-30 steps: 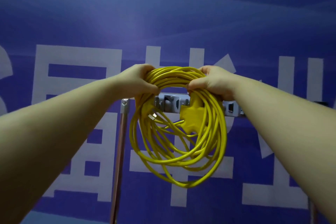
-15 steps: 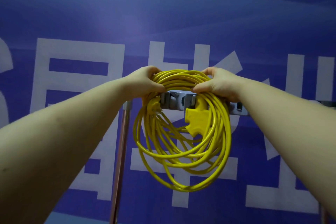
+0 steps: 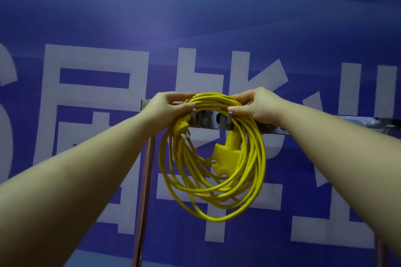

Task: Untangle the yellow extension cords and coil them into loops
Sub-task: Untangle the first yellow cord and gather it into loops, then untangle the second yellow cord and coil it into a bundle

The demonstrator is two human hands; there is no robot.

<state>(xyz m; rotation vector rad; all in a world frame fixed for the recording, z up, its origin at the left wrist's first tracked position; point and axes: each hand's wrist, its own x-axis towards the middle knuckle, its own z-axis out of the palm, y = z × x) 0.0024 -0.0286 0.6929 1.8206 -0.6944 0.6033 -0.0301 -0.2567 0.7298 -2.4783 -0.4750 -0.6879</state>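
A yellow extension cord (image 3: 217, 197) is wound into a round coil of several loops and hangs in front of a blue banner. Its yellow socket block (image 3: 227, 156) dangles inside the coil on the right, and its plug (image 3: 181, 128) on the upper left. My left hand (image 3: 169, 106) grips the top left of the coil between fingers and thumb. At the top right, my right hand (image 3: 256, 106) holds the loops the same way. The top of the coil lies over a grey metal hook rail (image 3: 208, 122), with two hooks (image 3: 194, 115) showing inside the loop.
The rail runs on to the right behind my right forearm (image 3: 280, 131). A copper-coloured post (image 3: 144, 191) stands below the rail's left end. A blue banner (image 3: 195, 17) with large white characters fills the background, with dark framework along the top edge.
Both hands have lifted the coil up and toward the rail. Its top now sits over the hooks, where before it hung in front of them.
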